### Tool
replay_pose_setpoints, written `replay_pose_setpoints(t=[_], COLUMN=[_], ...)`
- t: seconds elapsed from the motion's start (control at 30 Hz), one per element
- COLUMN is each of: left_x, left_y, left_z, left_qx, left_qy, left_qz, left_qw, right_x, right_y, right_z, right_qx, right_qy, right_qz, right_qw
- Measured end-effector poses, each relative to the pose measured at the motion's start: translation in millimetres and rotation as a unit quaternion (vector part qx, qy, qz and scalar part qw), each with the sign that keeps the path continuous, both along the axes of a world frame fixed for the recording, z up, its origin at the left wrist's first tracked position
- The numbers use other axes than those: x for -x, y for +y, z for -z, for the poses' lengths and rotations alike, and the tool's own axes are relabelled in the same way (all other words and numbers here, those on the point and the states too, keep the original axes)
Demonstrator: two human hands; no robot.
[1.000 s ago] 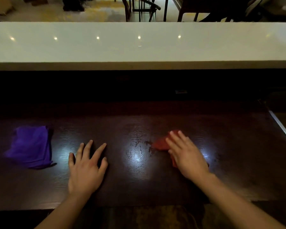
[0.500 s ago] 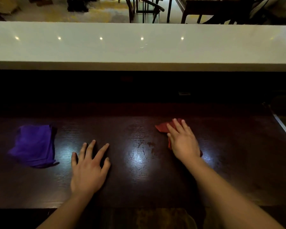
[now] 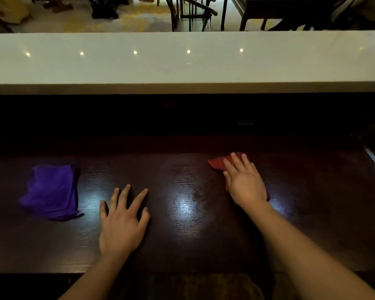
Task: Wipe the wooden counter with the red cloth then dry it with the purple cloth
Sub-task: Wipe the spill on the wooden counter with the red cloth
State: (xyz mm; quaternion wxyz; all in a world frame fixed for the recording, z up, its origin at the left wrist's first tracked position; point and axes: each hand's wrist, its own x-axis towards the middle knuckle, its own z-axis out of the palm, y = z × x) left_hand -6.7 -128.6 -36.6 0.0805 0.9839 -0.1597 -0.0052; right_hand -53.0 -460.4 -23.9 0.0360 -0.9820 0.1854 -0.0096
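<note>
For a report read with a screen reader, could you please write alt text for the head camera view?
A person's right hand presses a red cloth flat on a dark wooden counter, while the left hand rests open on the wood. A folded purple cloth lies untouched at the far left, and a white upper ledge runs behind.

White ledge [image 3: 182, 61] ahead; dark chairs [image 3: 191, 14] beyond.

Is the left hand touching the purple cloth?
Apart. In the head view, the left hand lies flat on the wooden counter, with bare wood showing between it and the purple cloth.
</note>
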Motion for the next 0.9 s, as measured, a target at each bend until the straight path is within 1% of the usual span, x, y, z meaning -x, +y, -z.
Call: replay_pose_setpoints(t=[0.03, 0.07, 0.1, 0.17, 0.2, 0.23, 0.27, 0.3, 0.33, 0.37, 0.4, 0.47, 0.53, 0.57, 0.6, 0.63, 0.67, 0.73, 0.77, 0.8, 0.83, 0.9], left_x=[0, 0, 0, 0, 1, 1, 1, 1, 0, 0, -1, -2, -1, -1, -1, -1, 0, 0, 0, 0, 0, 0], left_y=[-1, -1, 0, 1, 1, 1, 2, 2, 3, 3, 4, 3, 2, 0, 0, 0, 1, 1, 2, 2, 3, 3], left_z=[-1, -1, -2, -4, -5, -5, -5, -4, -4, -3, -2, 0, -1, -2, -3, -4, -5, -7, -7, -7, -6, -4], left_qx=[0.004, 0.006, 0.008, 0.016, 0.026, 0.044, 0.063, 0.076, 0.08, 0.076, 0.069, 0.051, 0.035, 0.029, 0.027, 0.028, 0.032, 0.043, 0.05, 0.056, 0.062, 0.07], left_qy=[-0.001, 0.0, 0.002, 0.0, 0.0, 0.0, -0.002, -0.006, -0.01, -0.013, -0.015, -0.016, -0.015, -0.013, -0.009, -0.005, -0.001, 0.003, 0.004, 0.003, -0.001, -0.009], left_qz=[-0.001, -0.003, -0.006, -0.011, -0.011, -0.012, -0.015, -0.016, -0.015, -0.012, -0.011, -0.013, -0.015, -0.016, -0.017, -0.018, -0.019, -0.016, -0.015, -0.015, -0.017, -0.019], left_qw=[1.0, 1.0, 1.0, 1.0, 1.0, 0.999, 0.998, 0.997, 0.997, 0.997, 0.997, 0.998, 0.999, 0.999, 0.999, 0.999, 0.999, 0.999, 0.999, 0.998, 0.998, 0.997], right_x=[-14, -26, -35, -31, -15, 8, 30, 42, 43, 37, 28, 1, -25, -35, -43, -46, -44, -27, -15, -4, 7, 29], right_y=[6, 20, 41, 99, 131, 156, 169, 163, 145, 122, 97, 60, 59, 72, 89, 109, 130, 166, 173, 173, 165, 134], right_z=[-3, -5, -8, -6, 1, 7, 8, 6, 8, 12, 12, 5, -1, -1, -1, -1, 1, 5, 6, 6, 7, 11], right_qx=[-0.004, -0.012, -0.016, -0.044, -0.061, -0.07, -0.076, -0.071, -0.048, -0.01, 0.013, 0.004, -0.015, -0.026, -0.04, -0.044, -0.039, -0.027, -0.028, -0.027, -0.016, 0.013], right_qy=[-0.003, -0.001, 0.005, -0.008, -0.02, -0.011, -0.016, -0.011, -0.009, -0.02, -0.015, 0.013, 0.014, 0.011, 0.013, 0.016, 0.012, 0.016, 0.018, 0.011, 0.0, -0.018], right_qz=[0.034, 0.039, 0.014, -0.097, -0.161, -0.229, -0.286, -0.326, -0.346, -0.33, -0.289, -0.171, -0.059, -0.031, -0.025, -0.049, -0.097, -0.222, -0.271, -0.299, -0.303, -0.257], right_qw=[0.999, 0.999, 1.0, 0.994, 0.985, 0.971, 0.955, 0.943, 0.937, 0.944, 0.957, 0.985, 0.998, 0.999, 0.999, 0.998, 0.994, 0.975, 0.962, 0.954, 0.953, 0.966])
